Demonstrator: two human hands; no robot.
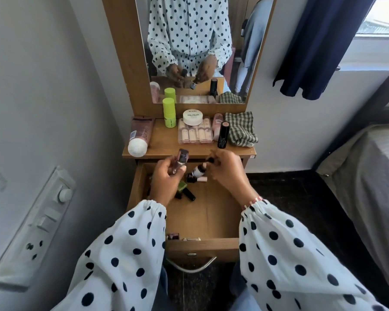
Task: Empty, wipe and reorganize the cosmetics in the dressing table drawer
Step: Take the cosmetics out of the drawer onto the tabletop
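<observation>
The wooden drawer (202, 221) stands pulled out below the dressing table top (164, 142). My left hand (166, 178) grips a small dark bottle (182, 157) upright above the drawer's back left. My right hand (227, 169) pinches the black cap of a small white-labelled dropper bottle (198, 170), which hangs tilted over the drawer. Several small bottles lie in the drawer's back left, among them a green one (182, 186). A checked cloth (240, 129) lies on the table top at the right.
On the table top are a pink tube (139, 135), a lime-green stick (169, 112), a white nail polish jar (193, 117) on a clear nail case (195, 133), and a black tube (224, 134). Mirror behind. Switch panel on the left wall, bed at right.
</observation>
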